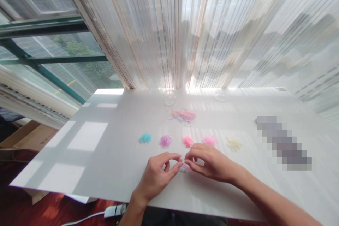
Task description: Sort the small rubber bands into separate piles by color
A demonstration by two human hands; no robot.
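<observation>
Near the front edge of the white table, my left hand and my right hand meet with fingertips almost touching. Thumb and fingers of each are pinched together; whatever they hold is too small to make out. Just below the fingertips lies a small pink and bluish pile, partly hidden. Beyond the hands is a row of small piles: teal, purple, coral pink, bright pink and pale yellow. A larger mixed-colour pile sits behind the row.
At the back of the table stand a clear round container and a clear round lid or dish. A pixelated object lies at the right. Striped curtains hang behind. A white power strip is below the front edge.
</observation>
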